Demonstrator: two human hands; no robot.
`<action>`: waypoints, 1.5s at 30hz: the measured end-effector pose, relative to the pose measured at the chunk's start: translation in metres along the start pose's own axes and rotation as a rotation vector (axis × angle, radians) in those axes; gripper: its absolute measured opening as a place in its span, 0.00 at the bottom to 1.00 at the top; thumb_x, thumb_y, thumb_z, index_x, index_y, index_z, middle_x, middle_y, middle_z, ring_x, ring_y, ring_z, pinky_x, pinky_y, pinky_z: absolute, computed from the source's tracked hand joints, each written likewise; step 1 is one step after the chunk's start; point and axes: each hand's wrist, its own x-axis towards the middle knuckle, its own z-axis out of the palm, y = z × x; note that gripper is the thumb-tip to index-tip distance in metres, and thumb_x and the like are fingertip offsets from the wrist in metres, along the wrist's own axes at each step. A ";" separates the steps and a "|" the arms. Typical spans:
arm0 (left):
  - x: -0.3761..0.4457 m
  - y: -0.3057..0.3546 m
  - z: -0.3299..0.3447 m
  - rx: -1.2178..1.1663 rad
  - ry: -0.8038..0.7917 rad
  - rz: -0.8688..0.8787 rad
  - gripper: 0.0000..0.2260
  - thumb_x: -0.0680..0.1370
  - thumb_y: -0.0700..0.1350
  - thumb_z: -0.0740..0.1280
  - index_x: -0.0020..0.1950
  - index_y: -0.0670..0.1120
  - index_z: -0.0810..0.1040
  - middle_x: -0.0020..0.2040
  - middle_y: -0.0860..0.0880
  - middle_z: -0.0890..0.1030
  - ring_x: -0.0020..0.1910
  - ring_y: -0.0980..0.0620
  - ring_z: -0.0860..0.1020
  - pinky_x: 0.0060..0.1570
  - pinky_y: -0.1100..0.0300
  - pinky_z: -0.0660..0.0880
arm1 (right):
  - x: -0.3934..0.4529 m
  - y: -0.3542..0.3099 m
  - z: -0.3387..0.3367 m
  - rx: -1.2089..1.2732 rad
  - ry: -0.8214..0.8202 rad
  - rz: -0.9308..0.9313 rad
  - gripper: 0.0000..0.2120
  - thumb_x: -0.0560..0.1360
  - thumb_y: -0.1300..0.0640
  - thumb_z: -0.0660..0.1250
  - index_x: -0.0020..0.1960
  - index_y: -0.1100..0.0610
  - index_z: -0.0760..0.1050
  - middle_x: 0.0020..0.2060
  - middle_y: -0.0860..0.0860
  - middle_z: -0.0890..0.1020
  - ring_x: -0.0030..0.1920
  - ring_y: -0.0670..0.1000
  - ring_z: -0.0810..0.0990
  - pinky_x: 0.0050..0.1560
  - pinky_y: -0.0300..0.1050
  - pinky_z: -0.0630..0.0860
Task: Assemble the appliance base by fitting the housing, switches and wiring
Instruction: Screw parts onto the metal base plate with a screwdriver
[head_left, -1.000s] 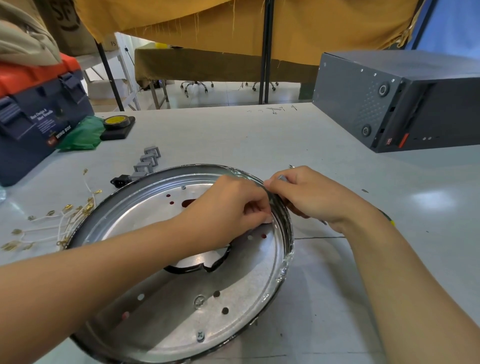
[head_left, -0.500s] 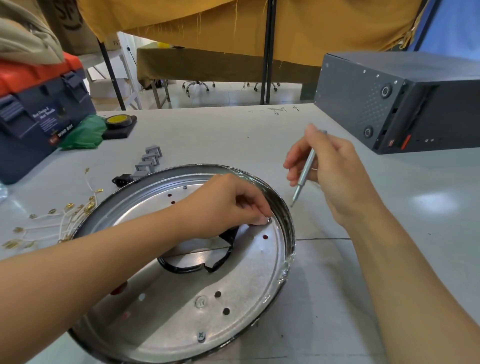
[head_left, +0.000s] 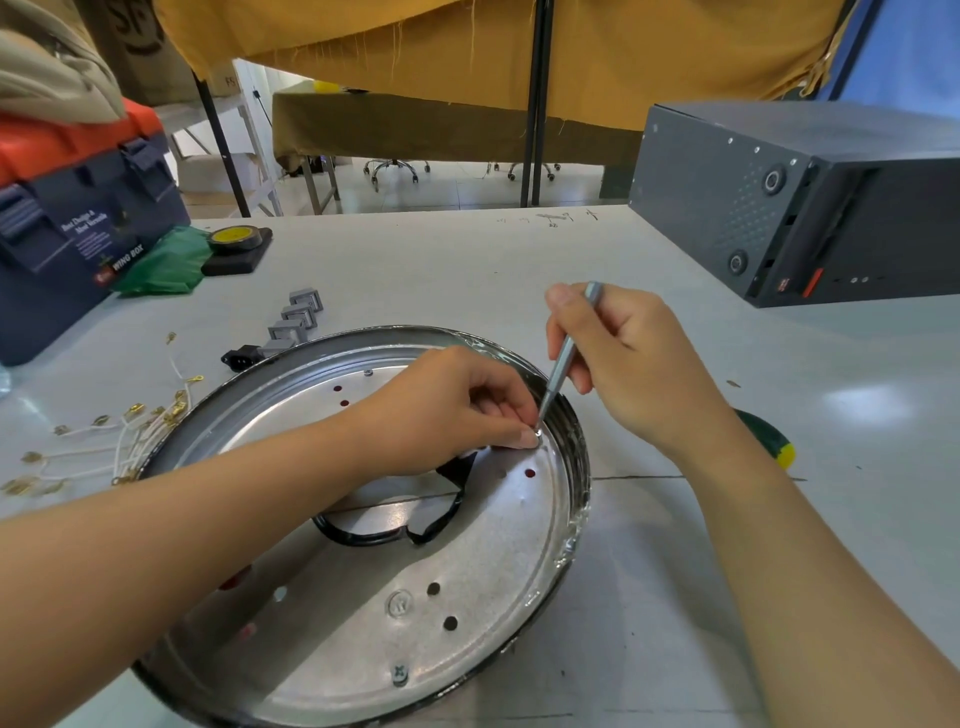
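Near the housing (head_left: 363, 597) rim, a screw (head_left: 537, 432) is pinched by the left hand (head_left: 457, 410); the screwdriver (head_left: 563, 358), gripped by the right hand (head_left: 639, 364), is angled down onto it.

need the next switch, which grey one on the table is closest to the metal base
The grey switch at the near end of the row of three, next to the black socket; it almost touches the base rim.

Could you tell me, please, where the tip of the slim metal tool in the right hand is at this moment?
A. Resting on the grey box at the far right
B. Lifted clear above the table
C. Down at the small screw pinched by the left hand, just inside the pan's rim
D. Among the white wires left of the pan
C: the right hand angles the screwdriver down to the screw that the left hand pinches, just inside the pan rim.
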 end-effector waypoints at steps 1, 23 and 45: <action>0.000 0.000 0.000 0.002 -0.001 0.000 0.03 0.71 0.39 0.74 0.40 0.45 0.82 0.33 0.51 0.81 0.32 0.58 0.76 0.39 0.65 0.75 | 0.000 0.000 0.001 -0.012 -0.011 -0.007 0.21 0.80 0.51 0.59 0.34 0.63 0.74 0.21 0.49 0.71 0.23 0.44 0.69 0.30 0.32 0.67; 0.001 -0.002 0.001 0.042 0.008 0.009 0.03 0.71 0.41 0.73 0.40 0.47 0.82 0.33 0.50 0.80 0.31 0.60 0.74 0.36 0.67 0.73 | 0.000 -0.003 -0.003 -0.125 -0.102 -0.073 0.20 0.80 0.50 0.58 0.34 0.60 0.74 0.28 0.64 0.72 0.30 0.62 0.69 0.34 0.52 0.68; 0.002 -0.002 0.002 0.074 0.012 0.021 0.04 0.71 0.42 0.73 0.38 0.49 0.81 0.32 0.54 0.79 0.30 0.62 0.73 0.35 0.69 0.71 | 0.000 -0.003 0.004 -0.174 -0.102 -0.107 0.20 0.79 0.48 0.59 0.34 0.59 0.73 0.24 0.50 0.71 0.27 0.51 0.69 0.32 0.41 0.68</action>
